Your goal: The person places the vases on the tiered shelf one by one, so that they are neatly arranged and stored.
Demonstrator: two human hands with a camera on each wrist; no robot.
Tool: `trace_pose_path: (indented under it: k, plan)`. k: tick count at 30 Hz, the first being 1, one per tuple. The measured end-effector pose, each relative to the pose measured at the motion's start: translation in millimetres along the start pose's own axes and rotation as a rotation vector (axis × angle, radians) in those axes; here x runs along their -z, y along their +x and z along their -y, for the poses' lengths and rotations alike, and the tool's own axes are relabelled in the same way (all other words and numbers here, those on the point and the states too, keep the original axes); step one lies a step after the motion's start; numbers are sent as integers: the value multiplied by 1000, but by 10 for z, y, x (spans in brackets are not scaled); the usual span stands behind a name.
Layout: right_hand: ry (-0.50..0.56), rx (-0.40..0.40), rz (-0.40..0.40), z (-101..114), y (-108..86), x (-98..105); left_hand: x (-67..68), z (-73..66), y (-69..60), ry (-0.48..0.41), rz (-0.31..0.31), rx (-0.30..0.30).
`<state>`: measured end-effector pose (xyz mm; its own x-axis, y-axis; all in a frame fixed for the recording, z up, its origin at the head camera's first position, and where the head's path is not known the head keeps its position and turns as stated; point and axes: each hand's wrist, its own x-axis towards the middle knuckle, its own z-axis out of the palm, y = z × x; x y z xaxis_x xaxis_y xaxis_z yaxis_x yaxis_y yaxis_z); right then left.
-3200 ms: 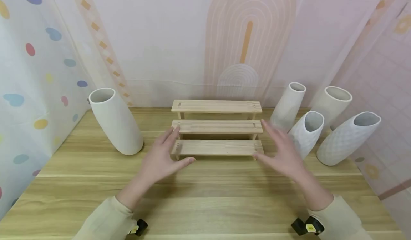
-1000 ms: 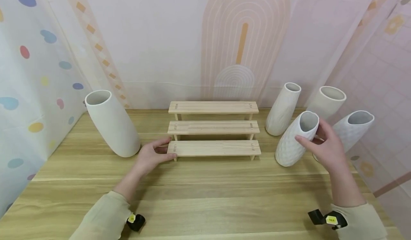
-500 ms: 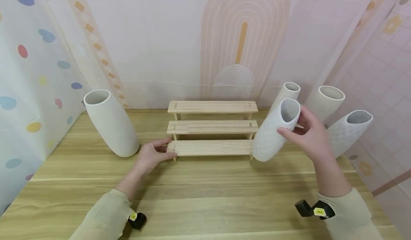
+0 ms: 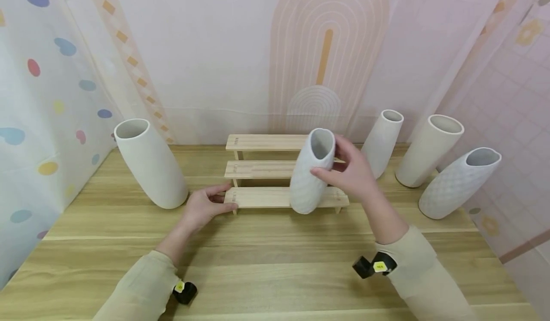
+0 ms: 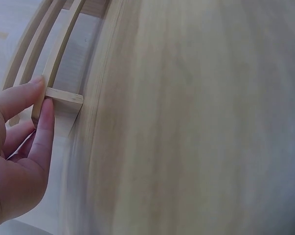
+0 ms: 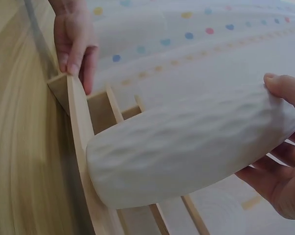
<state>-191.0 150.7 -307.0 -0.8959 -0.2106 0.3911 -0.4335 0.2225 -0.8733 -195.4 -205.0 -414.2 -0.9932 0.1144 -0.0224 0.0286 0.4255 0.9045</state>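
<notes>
A white vase [image 4: 306,182] with a dimpled surface and a pointed rim hangs slightly tilted over the lowest step of a three-step wooden rack [image 4: 258,198]. Near its mouth, my right hand [image 4: 354,172] grips it between thumb and fingers. In the right wrist view the vase [image 6: 186,147] has its base close to the front board; whether they touch I cannot tell. My left hand [image 4: 204,209] pinches the left end of the lowest step. The left wrist view shows that hand [image 5: 22,156] with its thumb and fingers on opposite faces of the rack's board [image 5: 59,49].
To the right stand a slim white vase [image 4: 382,144], a wider cylindrical vase [image 4: 427,156] and another dimpled vase [image 4: 453,187]. A tall smooth vase [image 4: 154,168] stands left of the rack. All rest on a wooden table [image 4: 275,273] before a patterned cloth backdrop [image 4: 215,63].
My right hand took hold of the dimpled vase among the right-hand group, lifted it and carried it left over the rack. My left hand moved onto the rack's left end and stays there.
</notes>
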Motion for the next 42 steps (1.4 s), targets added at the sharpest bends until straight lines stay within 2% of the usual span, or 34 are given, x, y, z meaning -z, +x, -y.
trace_pose_path:
  k: [12, 19, 33, 42]
  plan:
    - [17, 49, 102, 37, 272, -571, -4, 1, 16, 26, -2, -1]
    - [12, 98, 158, 46, 398, -808, -16, 0, 20, 35, -4, 8]
    - [3, 126, 252, 66, 554, -940, -7, 2, 11, 23, -12, -7]
    - [19, 84, 278, 31, 543, -922, -7, 9, 11, 26, -16, -9]
